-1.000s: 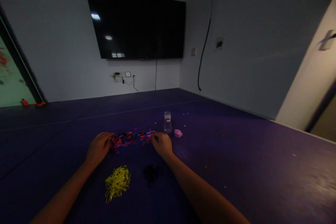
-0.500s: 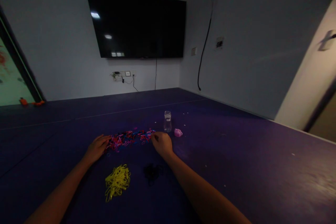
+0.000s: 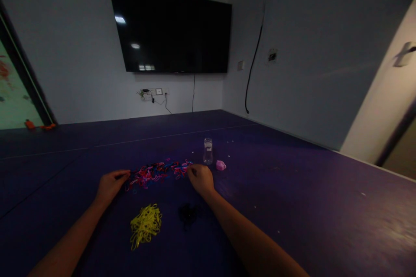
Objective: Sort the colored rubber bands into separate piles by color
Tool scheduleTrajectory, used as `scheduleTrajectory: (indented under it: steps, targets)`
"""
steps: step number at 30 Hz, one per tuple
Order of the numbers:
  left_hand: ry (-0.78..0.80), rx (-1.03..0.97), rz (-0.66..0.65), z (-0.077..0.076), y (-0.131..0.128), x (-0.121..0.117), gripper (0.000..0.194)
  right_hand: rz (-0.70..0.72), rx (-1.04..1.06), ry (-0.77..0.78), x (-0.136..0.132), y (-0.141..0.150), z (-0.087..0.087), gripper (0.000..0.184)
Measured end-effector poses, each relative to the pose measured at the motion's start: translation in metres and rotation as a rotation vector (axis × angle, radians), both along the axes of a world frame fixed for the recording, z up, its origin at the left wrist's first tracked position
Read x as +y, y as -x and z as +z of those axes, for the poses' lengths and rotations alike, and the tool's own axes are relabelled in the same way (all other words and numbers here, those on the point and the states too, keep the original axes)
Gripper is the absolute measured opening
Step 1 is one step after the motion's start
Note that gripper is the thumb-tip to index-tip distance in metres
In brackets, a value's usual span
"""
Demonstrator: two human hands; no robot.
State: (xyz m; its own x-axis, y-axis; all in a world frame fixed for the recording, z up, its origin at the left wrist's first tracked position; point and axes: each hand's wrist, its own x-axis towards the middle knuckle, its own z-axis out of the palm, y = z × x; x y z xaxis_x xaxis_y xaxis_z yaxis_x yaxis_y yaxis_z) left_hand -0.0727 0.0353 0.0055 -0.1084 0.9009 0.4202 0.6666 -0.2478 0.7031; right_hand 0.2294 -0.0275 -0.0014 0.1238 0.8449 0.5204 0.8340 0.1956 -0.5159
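Note:
A long pile of mixed pink, red, blue and black rubber bands [image 3: 151,173] stretches between my hands. My left hand [image 3: 111,185] is at its left end, thumb and fingers pinched together; what is between the fingertips is too dark and small to make out. At the right end my right hand [image 3: 201,178] is closed, fingers curled down by the bands, and its fingertips are hidden. Nearer to me lie a heap of yellow rubber bands [image 3: 146,226] and a small heap of black rubber bands [image 3: 188,214].
Just beyond my right hand stands a clear bottle [image 3: 208,152], with a pink cap [image 3: 220,165] beside it. Small white scraps dot the purple floor [image 3: 292,190]. A television [image 3: 175,30] hangs on the far wall, with sockets and cables below.
My left hand has drawn back slightly left from the pile, and its spread fingers have come together in a pinch. The right hand stays at the pile's right end.

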Motion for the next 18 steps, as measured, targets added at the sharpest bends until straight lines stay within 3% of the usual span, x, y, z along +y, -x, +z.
scheduleTrajectory:
  steps: [10,13,16,18]
  targets:
    - [0.044,-0.135,-0.001,0.004,-0.005,-0.008,0.030,-0.007,-0.017,-0.009,-0.002,0.001,0.001,0.024]
    - [0.035,-0.183,-0.022,0.011,-0.018,-0.012,0.028,-0.002,-0.012,0.003,-0.001,0.000,0.002,0.024]
    - [0.079,-0.193,-0.162,0.023,-0.049,-0.025,0.025,-0.008,-0.016,0.020,-0.001,0.000,0.002,0.023]
    - [0.110,-0.151,-0.342,0.030,-0.076,-0.041,0.023,-0.012,-0.021,0.021,0.000,0.000,0.001,0.023]
